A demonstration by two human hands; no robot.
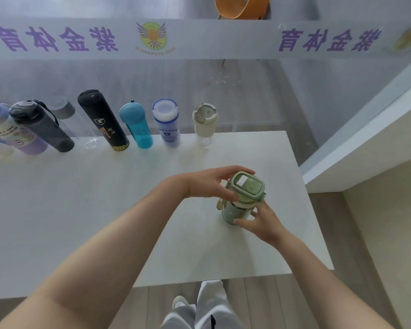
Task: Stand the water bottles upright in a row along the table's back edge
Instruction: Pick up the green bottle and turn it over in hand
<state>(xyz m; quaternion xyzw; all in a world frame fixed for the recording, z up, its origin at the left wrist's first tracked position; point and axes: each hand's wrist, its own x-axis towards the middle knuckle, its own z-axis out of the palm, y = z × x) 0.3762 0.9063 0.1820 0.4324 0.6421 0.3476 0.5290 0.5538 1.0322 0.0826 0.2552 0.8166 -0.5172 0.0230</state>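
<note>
A squat pale-green bottle (243,198) with a square lid stands upright on the white table (105,198) near its right side. My left hand (214,184) wraps its upper part from the left, and my right hand (259,222) grips its lower body from the front. Several bottles stand upright in a row along the back edge: a purple one (22,136), a dark grey one (40,125), a clear one (81,124), a black one (103,119), a teal one (137,125), a blue-white one (167,122) and a cream one (204,123).
A glass wall with a white banner of purple lettering (199,39) rises right behind the row. A white ledge (365,143) runs along the right, past the table's right edge. My legs and a shoe (199,309) show below the front edge.
</note>
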